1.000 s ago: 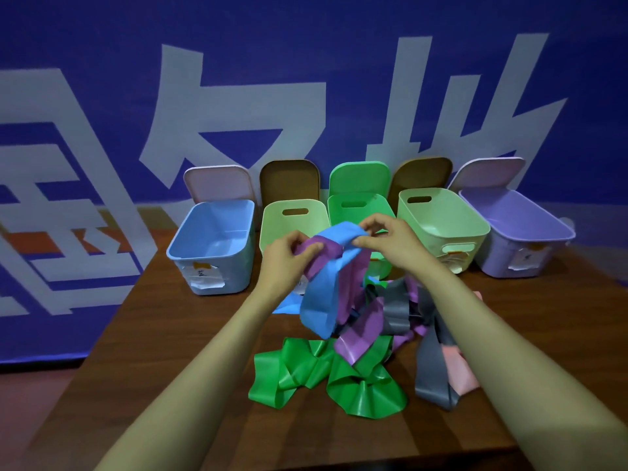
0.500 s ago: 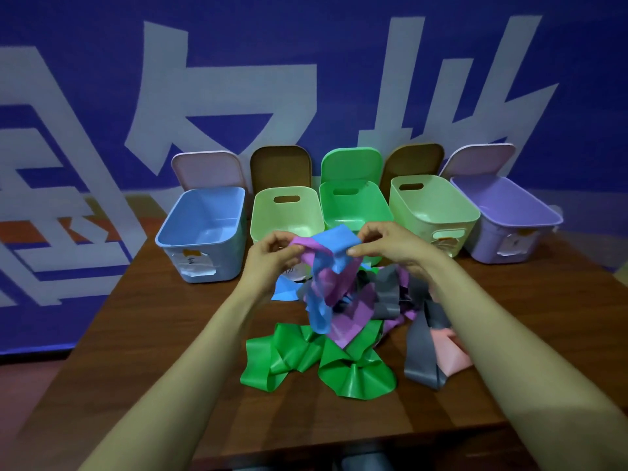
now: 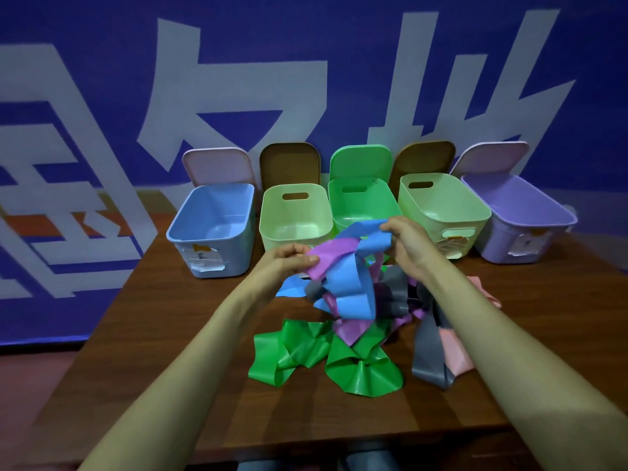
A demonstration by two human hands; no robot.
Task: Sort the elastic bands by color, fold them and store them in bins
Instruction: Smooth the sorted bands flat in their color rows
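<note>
Blue band (image 3: 353, 283) held up between hands, above tangled pile. Right hand (image 3: 411, 243) pinches its top edge; left hand (image 3: 285, 263) closed on purple band (image 3: 326, 260), possibly blue too. Green band (image 3: 339, 358) on table (image 3: 170, 351) below hands; blue bin (image 3: 217, 229) beyond left hand.

Bins (image 3: 292, 212) behind bands (image 3: 353, 334) (on table (image 3: 170, 334))
</note>
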